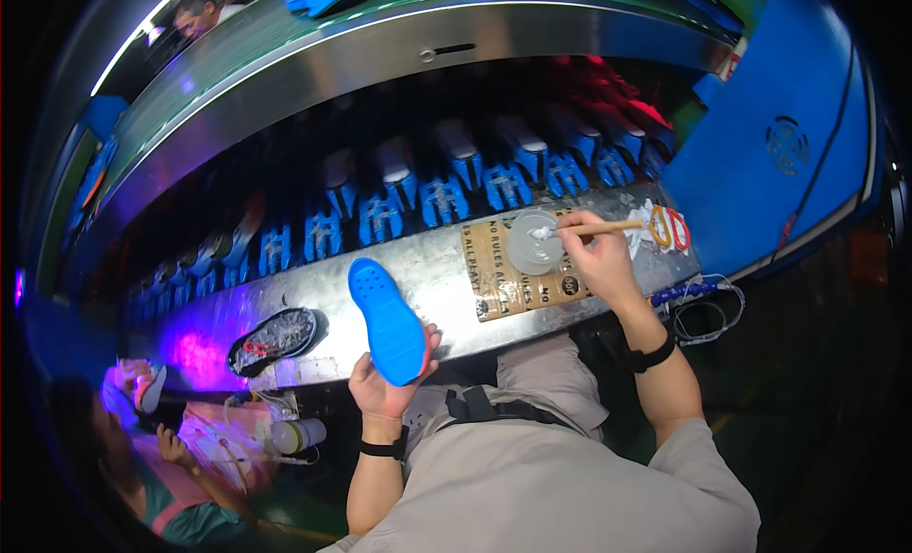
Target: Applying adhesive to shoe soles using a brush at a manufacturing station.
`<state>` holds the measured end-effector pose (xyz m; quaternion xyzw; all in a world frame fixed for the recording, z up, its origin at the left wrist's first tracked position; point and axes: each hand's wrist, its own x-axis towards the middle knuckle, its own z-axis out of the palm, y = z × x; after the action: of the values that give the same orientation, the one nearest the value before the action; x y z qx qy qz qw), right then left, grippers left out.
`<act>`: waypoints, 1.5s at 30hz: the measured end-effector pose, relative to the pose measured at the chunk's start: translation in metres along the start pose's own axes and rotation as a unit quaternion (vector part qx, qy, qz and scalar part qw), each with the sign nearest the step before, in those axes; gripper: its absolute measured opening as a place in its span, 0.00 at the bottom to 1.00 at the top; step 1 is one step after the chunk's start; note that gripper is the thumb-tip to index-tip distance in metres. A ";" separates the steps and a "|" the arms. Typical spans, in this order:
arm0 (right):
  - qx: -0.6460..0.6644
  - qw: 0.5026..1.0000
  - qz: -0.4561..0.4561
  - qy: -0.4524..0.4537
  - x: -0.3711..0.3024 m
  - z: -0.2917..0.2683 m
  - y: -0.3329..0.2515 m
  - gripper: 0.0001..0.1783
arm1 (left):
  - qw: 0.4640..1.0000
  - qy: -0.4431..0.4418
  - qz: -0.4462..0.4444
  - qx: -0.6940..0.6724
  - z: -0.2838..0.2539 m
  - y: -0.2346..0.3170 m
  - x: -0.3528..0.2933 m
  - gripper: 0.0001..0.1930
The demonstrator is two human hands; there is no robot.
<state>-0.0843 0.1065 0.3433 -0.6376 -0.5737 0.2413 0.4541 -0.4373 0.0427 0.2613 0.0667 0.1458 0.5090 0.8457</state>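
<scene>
My left hand [380, 393] holds a blue shoe sole [385, 315] by its lower end, with the dotted end pointing away from me. A bit of red shows at the sole's right edge. In my right hand [602, 263] is a brush [610, 227] with a wooden handle, pinched between the fingers. Its whitish tip sits over or inside a round translucent tub [534, 258]; I cannot tell whether it touches the contents. The tub stands on a printed brown cardboard sheet [492, 292] on the metal bench.
A dark shoe upper [274, 342] lies on the metal bench [332, 339] at left. Scissors with red and yellow handles [676, 228] rest beside white crumpled material at right. Several blue shoe-shaped holders [380, 216] line the bench's far side. A co-worker [180, 486] sits at lower left.
</scene>
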 end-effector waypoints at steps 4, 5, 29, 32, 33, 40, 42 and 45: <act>0.094 0.990 -0.052 -0.092 -0.028 0.024 -0.017 0.09 | 0.990 -0.029 0.051 0.129 0.009 0.002 -0.002 0.47; 0.098 0.989 -0.049 -0.102 -0.035 0.033 -0.022 0.09 | 0.973 -0.004 0.075 0.218 0.015 0.003 -0.003 0.49; 0.081 0.947 -0.291 -0.114 -0.035 0.081 -0.060 0.09 | 0.948 -0.032 -0.010 0.317 0.066 0.012 -0.018 0.53; 0.109 0.944 -0.295 -0.100 -0.035 0.078 -0.061 0.11 | 0.948 -0.033 -0.008 0.317 0.070 0.012 -0.016 0.53; 0.101 0.946 -0.291 -0.103 -0.035 0.078 -0.061 0.11 | 0.947 -0.036 -0.001 0.318 0.071 0.012 -0.015 0.53; 0.089 0.957 -0.248 -0.121 -0.037 0.076 -0.059 0.10 | 0.946 -0.041 -0.032 0.320 0.068 0.015 -0.016 0.53; 0.096 0.956 -0.250 -0.123 -0.043 0.077 -0.059 0.09 | 0.941 -0.026 -0.004 0.337 0.067 0.017 -0.015 0.53; 0.105 0.955 -0.242 -0.137 -0.050 0.077 -0.060 0.07 | 0.937 -0.024 0.009 0.348 0.068 0.023 -0.014 0.53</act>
<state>-0.1902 0.0783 0.3481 -0.3893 -0.7385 0.2682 0.4808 -0.4413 0.0437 0.3343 0.3705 0.2933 0.4318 0.7683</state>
